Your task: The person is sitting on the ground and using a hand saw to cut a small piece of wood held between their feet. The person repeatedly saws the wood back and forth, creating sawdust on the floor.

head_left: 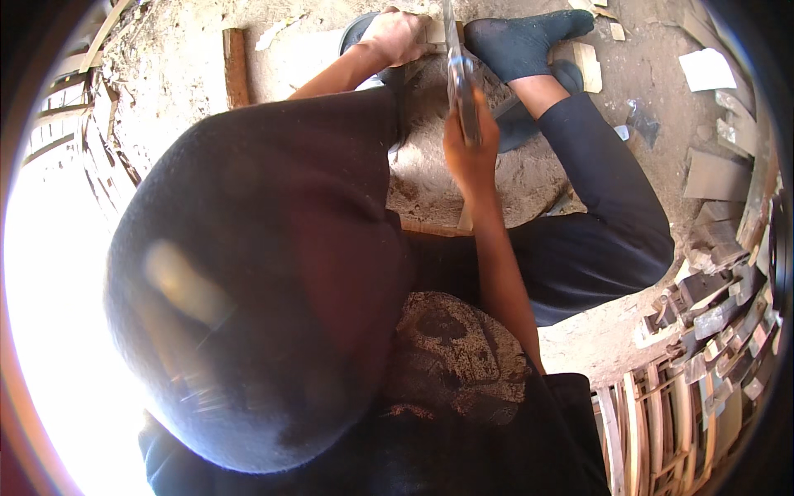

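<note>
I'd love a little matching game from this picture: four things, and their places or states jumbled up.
Things:
1. Right hand
2. Left hand
3. White sheet
4. Sock

Places or states:
A. Dark, just right of the tool's blade
B. Wrapped around the handle of a long narrow tool
C. Pale, at upper right near the picture's rim
D. By the top edge, left of the tool

Pairs: 1-B; 2-D; 3-C; 4-A

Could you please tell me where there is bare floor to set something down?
Bare floor shows left of the brown wooden piece, and between the bent leg and the stacked wood strips at lower right. It is crowded along the right edge with wood offcuts, and around the left hand, right hand and bladed tool.
</note>
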A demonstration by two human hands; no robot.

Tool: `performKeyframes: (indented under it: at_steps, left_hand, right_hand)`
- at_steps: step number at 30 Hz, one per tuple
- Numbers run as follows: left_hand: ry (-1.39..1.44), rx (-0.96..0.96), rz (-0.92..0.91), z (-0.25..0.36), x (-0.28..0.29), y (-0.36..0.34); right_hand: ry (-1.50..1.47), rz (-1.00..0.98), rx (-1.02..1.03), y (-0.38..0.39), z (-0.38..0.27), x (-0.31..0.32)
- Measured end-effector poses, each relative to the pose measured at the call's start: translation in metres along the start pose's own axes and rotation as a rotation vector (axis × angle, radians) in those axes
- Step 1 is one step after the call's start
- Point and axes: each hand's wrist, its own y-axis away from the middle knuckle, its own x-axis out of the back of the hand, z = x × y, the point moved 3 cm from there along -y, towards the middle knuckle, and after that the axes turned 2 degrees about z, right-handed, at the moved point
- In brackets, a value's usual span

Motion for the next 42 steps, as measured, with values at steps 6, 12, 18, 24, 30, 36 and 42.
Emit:
performKeyframes:
  at_steps: [6, 12, 18, 24, 30, 36, 42]
  left_hand:
    - [-0.184, -0.014, -0.017, -0.016, -0.018, 0.008]
    - [-0.067, 0.003, -0.091, -0.007, 0.002, 0.007]
    - [-0.167, 0.008, -0.022, -0.024, -0.015, 0.008]
    - [-0.076, 0.055, -0.169, -0.007, -0.012, 0.005]
    - [-0.092, 0.016, -0.09, -0.009, -0.02, 0.012]
    - [-0.194, -0.003, -0.128, -0.032, -0.04, 0.008]
    - [-0.08, -0.047, -0.041, -0.006, -0.009, 0.004]
  right_hand:
    - [0.217, 0.087, 0.374, 0.055, 0.019, 0.005]
    - [-0.031, -0.049, -0.016, -0.004, 0.009, -0.012]
    - [0.145, 0.11, 0.277, 0.053, 0.01, -0.004]
    - [0.026, 0.019, 0.102, 0.002, 0.001, -0.011]
    - [0.003, 0.059, 0.096, 0.038, 0.013, -0.007]
    - [-0.046, -0.081, -0.044, 0.037, 0.008, 0.002]
    - [0.097, 0.009, -0.051, 0.039, -0.016, 0.008]
